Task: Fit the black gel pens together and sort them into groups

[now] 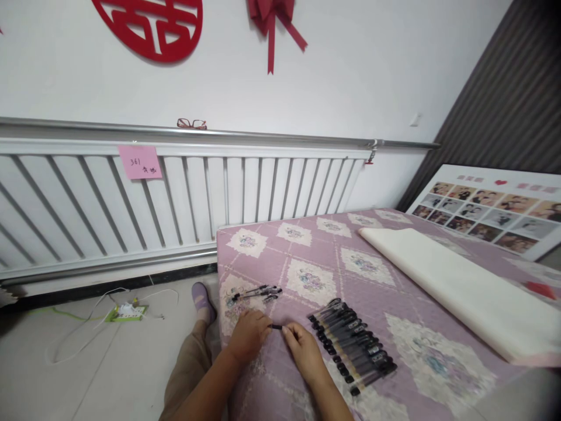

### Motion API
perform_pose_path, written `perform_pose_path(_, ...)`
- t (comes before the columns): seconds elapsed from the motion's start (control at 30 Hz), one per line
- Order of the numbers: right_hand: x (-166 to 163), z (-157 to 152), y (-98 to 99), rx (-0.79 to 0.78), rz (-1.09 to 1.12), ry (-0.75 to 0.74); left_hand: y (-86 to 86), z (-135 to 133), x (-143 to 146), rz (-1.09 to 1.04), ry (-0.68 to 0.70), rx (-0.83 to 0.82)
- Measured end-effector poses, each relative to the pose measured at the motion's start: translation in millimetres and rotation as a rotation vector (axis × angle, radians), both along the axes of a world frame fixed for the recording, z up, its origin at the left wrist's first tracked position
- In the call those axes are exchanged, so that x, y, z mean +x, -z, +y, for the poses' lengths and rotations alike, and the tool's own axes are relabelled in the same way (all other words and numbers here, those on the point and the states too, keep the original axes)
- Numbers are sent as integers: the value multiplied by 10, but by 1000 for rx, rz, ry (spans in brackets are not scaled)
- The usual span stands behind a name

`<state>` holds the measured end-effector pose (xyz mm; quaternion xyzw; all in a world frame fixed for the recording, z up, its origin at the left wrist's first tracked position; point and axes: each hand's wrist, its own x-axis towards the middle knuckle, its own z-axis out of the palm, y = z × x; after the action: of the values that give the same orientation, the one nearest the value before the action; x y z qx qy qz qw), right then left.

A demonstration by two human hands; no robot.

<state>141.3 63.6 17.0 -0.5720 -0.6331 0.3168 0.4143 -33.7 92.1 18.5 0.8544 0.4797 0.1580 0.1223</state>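
Between my two hands, a black pen (277, 327) lies level just above the patterned mattress (272, 266); most of it is hidden by my fingers. My left hand (250, 334) is closed around its left end. At the other end, my right hand (303, 349) pinches it between thumb and fingers. Beyond my left hand lies a small loose bunch of black pens (256, 293). To the right of my right hand, a row of several black-capped clear pens (353, 345) lies side by side on the mattress.
A folded cream sheet (438, 286) lies across the mattress, with a photo board (491, 207) behind it. A white radiator (245, 187) runs along the wall, glasses (191, 124) on the pipe above. A green power strip (126, 311) and cables lie on the floor at left.
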Motion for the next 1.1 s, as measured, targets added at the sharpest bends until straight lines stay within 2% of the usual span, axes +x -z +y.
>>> perform_pose_path(0.33,-15,2,11,15,-3,45,-26,-1,1,23,0,1)
perform_pose_path(0.5,-21,-1,-4,24,65,52,-46,-12,3,42,0,1)
perform_pose_path(0.6,-14,1,9,33,29,18,-42,-10,1,38,8,-6)
perform_pose_path(1.1,-42,-4,59,43,-19,79,-13,0,-9,-1,-6,7)
